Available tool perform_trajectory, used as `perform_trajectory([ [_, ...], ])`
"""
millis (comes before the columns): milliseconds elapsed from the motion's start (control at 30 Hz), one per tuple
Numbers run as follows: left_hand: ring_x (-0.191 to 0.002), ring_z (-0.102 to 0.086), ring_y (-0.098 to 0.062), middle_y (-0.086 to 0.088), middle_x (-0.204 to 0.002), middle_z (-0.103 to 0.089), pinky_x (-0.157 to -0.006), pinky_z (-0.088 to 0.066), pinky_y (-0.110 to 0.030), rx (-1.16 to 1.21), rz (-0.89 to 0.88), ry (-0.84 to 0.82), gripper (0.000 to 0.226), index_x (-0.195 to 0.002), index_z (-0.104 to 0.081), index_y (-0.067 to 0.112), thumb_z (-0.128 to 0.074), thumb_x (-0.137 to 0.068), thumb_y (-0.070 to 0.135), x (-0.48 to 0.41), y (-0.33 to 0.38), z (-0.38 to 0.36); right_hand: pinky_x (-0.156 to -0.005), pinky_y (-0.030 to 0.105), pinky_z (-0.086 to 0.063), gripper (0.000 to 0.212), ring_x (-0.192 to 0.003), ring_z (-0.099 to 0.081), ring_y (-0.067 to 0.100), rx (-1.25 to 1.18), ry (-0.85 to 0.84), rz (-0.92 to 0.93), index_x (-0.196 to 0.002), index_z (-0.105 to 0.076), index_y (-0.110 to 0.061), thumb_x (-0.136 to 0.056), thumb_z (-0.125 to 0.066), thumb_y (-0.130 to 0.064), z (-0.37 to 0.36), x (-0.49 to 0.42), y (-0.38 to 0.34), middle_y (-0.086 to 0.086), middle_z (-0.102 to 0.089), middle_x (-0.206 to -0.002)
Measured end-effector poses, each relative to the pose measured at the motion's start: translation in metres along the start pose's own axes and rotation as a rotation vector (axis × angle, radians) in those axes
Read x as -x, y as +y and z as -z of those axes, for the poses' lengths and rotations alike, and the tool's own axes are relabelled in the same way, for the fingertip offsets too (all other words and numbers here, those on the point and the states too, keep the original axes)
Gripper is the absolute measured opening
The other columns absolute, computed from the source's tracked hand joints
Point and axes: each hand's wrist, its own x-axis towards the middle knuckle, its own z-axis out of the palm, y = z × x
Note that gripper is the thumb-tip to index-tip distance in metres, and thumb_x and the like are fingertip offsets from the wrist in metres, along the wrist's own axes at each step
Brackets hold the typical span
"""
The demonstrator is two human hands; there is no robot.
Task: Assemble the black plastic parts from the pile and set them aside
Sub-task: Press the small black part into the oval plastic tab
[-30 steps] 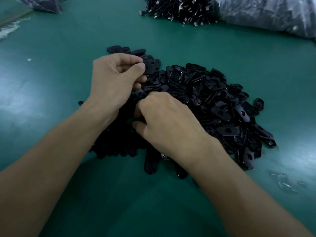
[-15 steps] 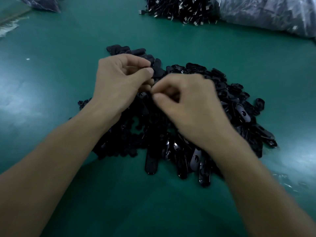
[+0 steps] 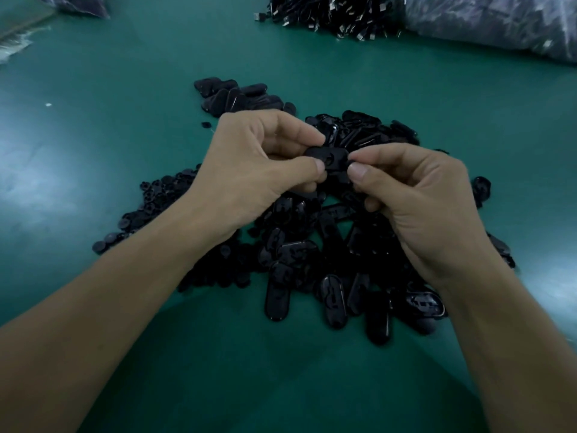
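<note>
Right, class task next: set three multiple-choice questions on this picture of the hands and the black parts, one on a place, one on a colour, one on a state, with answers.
1. Where is the black part being worked on?
A. between the left hand and the right hand, over the pile
B. buried under the pile
C. lying far from both hands

2. What colour is the table?
A. white
B. green
C. red

3. How are the hands?
A. both flat and open
B. only one holds the part
C. both pinch the part

Answers:
1 A, the part spans the gap between the two thumbs.
2 B, the bare surface around the pile is green.
3 C, thumb and forefinger of each hand close on one end of it.
</note>
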Motion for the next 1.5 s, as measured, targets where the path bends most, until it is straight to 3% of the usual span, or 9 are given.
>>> perform_trajectory([
  [200,-0.075,-0.076,-0.027,-0.007,-0.074,-0.075,-0.067,-0.061,-0.029,0.047,0.009,-0.041,0.021,-0.09,-0.072,0.01,-0.077,-0.079,-0.007,0.001,0.001,0.0,-0.059,0.015,-0.047,0.016,-0.065,-0.061,0.007,-0.025,0.011,0.051,-0.08,-0.077,-0.025,-0.084,-0.077,-0.009,0.001,0.003,-0.005,-0.006,-0.07,-0.069],
  [400,-0.076,-0.076,-0.024,-0.007,-0.075,-0.076,-0.067,-0.061,-0.028,0.059,0.036,-0.048,0.023,-0.09,-0.073,0.01,-0.075,-0.08,-0.01,0.001,0.001,-0.001,-0.063,0.012,-0.049,0.02,-0.066,-0.064,0.0,0.156,0.06,0.122,-0.086,-0.068,-0.026,-0.085,-0.078,-0.009,-0.001,0.006,-0.01,-0.011,-0.071,-0.072],
  [633,-0.075,-0.076,-0.026,-0.009,-0.078,-0.076,-0.069,-0.062,-0.029,0.007,0.003,-0.069,0.022,-0.093,-0.075,0.012,-0.079,-0.078,-0.005,0.004,0.002,-0.003,-0.07,0.017,-0.052,0.032,-0.077,-0.068,0.008,0.321,0.058,0.167,-0.085,-0.054,-0.033,-0.084,-0.079,-0.012,-0.005,0.008,-0.012,-0.006,-0.071,-0.083],
  [867,-0.073,-0.075,-0.027,-0.009,-0.079,-0.076,-0.072,-0.063,-0.035,-0.058,-0.036,-0.07,0.023,-0.092,-0.076,0.013,-0.08,-0.078,-0.005,0.004,0.001,-0.003,-0.07,0.018,-0.053,0.033,-0.077,-0.068,0.007,0.336,0.009,0.159,-0.083,-0.054,-0.031,-0.086,-0.077,-0.008,-0.005,0.009,-0.012,-0.006,-0.07,-0.083],
  [1033,-0.07,-0.075,-0.022,-0.008,-0.079,-0.076,-0.071,-0.063,-0.031,-0.087,-0.043,-0.075,0.024,-0.09,-0.076,0.016,-0.08,-0.078,-0.004,0.004,0.001,-0.003,-0.07,0.023,-0.056,0.033,-0.075,-0.068,0.009,0.345,-0.01,0.153,-0.082,-0.053,-0.032,-0.086,-0.077,-0.008,-0.005,0.009,-0.013,-0.007,-0.071,-0.081],
  [1500,-0.079,-0.075,-0.017,0.001,-0.085,-0.078,-0.078,-0.062,-0.037,-0.215,-0.136,-0.104,0.027,-0.088,-0.074,0.021,-0.078,-0.078,-0.003,0.005,-0.004,-0.009,-0.063,0.028,-0.057,0.034,-0.07,-0.067,0.012,0.512,0.087,0.127,-0.071,-0.054,-0.03,-0.083,-0.08,-0.012,-0.01,0.011,-0.013,-0.005,-0.07,-0.077],
])
